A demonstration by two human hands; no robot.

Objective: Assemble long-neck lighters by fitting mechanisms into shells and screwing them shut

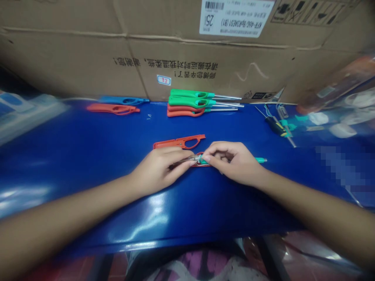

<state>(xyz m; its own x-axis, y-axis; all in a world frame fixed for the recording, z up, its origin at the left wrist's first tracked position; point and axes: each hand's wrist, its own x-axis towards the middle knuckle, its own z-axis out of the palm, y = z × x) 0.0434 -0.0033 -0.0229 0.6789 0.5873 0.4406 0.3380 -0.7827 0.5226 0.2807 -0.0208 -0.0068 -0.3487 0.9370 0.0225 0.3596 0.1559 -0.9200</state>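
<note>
At the centre of the blue table [117, 132], we have an orange shell [202, 166] lying between the two hands, with a teal tip [260, 160] poking out past the right. Our left hand [159, 168] pinches a small greyish piece [190, 159]; our right hand [234, 162], thumb and fingertips together, is at the shell's teal insert [202, 160], the exact grip partly hidden. Just beyond our left, there's a loose orange half [178, 143], and farther back, green lighters [187, 100] near the cardboard [88, 62].
</note>
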